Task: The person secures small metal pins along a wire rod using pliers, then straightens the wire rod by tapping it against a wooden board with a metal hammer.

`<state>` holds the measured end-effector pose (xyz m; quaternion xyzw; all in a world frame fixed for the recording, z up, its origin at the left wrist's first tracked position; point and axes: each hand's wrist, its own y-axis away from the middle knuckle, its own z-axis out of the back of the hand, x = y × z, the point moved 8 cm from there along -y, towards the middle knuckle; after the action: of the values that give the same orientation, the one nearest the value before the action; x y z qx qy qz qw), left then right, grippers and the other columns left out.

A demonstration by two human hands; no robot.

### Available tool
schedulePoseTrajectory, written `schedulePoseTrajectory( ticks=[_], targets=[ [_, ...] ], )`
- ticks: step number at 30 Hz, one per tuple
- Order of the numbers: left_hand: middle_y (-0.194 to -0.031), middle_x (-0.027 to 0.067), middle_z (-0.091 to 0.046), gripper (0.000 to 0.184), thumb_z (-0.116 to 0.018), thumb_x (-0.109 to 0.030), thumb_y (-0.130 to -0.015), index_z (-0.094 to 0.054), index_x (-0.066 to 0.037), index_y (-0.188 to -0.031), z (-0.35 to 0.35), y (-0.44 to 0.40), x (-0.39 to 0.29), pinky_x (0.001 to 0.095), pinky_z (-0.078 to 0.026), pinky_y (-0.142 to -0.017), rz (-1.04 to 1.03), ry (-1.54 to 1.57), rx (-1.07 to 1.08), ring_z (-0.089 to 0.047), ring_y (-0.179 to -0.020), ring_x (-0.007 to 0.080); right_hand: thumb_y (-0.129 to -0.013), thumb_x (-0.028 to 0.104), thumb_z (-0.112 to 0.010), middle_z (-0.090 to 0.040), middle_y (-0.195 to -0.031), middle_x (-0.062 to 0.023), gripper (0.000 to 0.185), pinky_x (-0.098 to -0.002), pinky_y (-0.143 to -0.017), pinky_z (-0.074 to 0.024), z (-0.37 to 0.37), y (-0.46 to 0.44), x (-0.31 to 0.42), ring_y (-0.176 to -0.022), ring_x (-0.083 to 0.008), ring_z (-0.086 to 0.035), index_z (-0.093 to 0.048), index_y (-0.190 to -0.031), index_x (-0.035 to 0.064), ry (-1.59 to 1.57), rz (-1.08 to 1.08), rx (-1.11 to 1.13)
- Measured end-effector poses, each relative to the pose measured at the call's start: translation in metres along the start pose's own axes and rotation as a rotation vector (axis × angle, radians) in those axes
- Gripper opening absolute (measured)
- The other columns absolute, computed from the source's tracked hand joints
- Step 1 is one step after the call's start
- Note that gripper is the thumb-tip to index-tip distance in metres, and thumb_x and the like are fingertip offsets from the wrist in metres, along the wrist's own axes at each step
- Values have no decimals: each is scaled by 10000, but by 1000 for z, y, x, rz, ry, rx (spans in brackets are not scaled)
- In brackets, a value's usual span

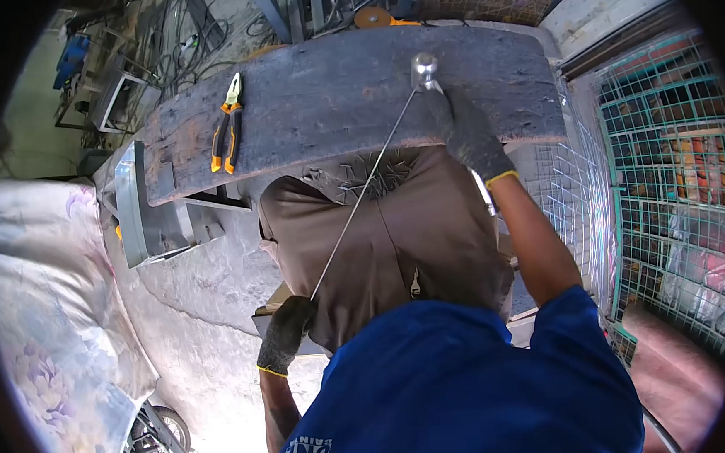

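My left hand (286,335), in a dark grey glove with a yellow cuff edge, is closed around the lower end of a thin metal rod (359,198). The rod slants up across my lap to the dark bench (321,96). Its far end meets the hammer head; whether they touch I cannot tell. My right hand (466,133), gloved alike, is closed on a ball-peen hammer (425,66) with a shiny rounded head. Most of its handle is hidden by the hand, and a silver end shows beside the wrist. Combination pliers (229,127) with orange-black handles lie on the bench's left part.
Several short metal pieces (368,175) lie in a heap beyond my lap. A grey metal frame (141,208) stands at the bench's left. Green wire mesh (667,183) rises on the right. A flowered cloth (53,328) hangs at left, near a wheel (169,425).
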<state>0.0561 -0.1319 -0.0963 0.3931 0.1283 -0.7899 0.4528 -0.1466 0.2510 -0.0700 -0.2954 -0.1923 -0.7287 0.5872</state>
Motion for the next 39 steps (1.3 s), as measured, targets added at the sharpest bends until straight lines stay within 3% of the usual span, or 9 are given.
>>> schedulePoseTrajectory(
  ticks=[8, 12, 14, 17, 19, 22, 30, 32, 39],
  targets=[
    [-888, 172, -575, 212, -617, 56, -731, -597, 17, -938, -1, -8, -3, 417, -497, -709, -36, -30, 40, -587, -823, 355, -1001, 364, -451, -641, -1012, -251, 408, -435, -795, -461, -24, 2, -35, -912, -412, -609, -605, -1118, 4, -217, -62, 168],
    [-952, 183, -601, 225, -612, 6, -748, -607, 23, -972, 11, -29, -34, 412, -514, -743, -47, -29, -3, -607, -876, 360, -1004, 357, -448, -651, -1005, -238, 406, -439, -800, -464, -13, 5, -45, -921, -402, -615, -599, -1127, 1, -593, 0, -43],
    [-976, 188, -609, 226, -608, -12, -761, -610, 26, -984, 15, -40, -46, 411, -520, -755, -8, -18, -14, -616, -903, 360, -997, 362, -454, -649, -1028, -240, 419, -446, -818, -468, 14, 8, -52, -958, -417, -609, -588, -1127, -14, -92, -96, -246],
    [-1002, 196, -613, 250, -600, -27, -765, -615, 35, -1006, 14, -60, -63, 402, -530, -761, 59, 87, -1, -626, -950, 347, -996, 398, -425, -629, -1094, -266, 484, -456, -864, -459, 31, 6, -58, -1025, -448, -586, -570, -1169, -29, -130, -188, -115],
    [-1016, 167, -632, 248, -590, -45, -828, -606, 33, -1063, 5, -71, -59, 340, -551, -660, 402, 528, 29, -676, -859, 262, -996, 409, -406, -614, -1127, -277, 510, -458, -889, -451, 40, 9, -55, -1052, -452, -577, -557, -1197, -35, -114, -176, -98],
    [-874, 54, -637, 225, -482, -112, -972, -585, -27, -1154, -1, -91, -83, 204, -495, -528, 381, 901, 64, -638, -633, 99, -992, 461, -376, -602, -1154, -297, 576, -474, -909, -442, 28, 4, -77, -1071, -470, -569, -558, -1216, -37, -13, -141, -124],
    [-812, 42, -653, 274, -506, -192, -987, -559, -46, -1213, -21, -100, -81, 202, -460, -450, 526, 1142, 69, -640, -612, 97, -988, 495, -381, -595, -1161, -315, 623, -479, -904, -456, 15, 2, -96, -1084, -472, -570, -517, -1281, -38, 57, -82, -163],
    [-806, 43, -654, 283, -516, -204, -985, -557, -47, -1217, -22, -103, -82, 199, -456, -444, 521, 1083, 73, -643, -616, 105, -1007, 434, -415, -659, -1012, -230, 508, -418, -825, -475, 17, 1, -101, -922, -362, -630, -591, -1188, -7, 1, -150, -191],
    [-851, 52, -661, 263, -531, -251, -970, -603, -60, -1135, -27, -109, -95, 212, -438, -459, 658, 1363, 185, -613, -628, 106, -1008, 455, -411, -665, -962, -216, 518, -422, -787, -472, 23, 3, -85, -862, -350, -631, -601, -1136, -9, 7, -110, -195]
  ],
)
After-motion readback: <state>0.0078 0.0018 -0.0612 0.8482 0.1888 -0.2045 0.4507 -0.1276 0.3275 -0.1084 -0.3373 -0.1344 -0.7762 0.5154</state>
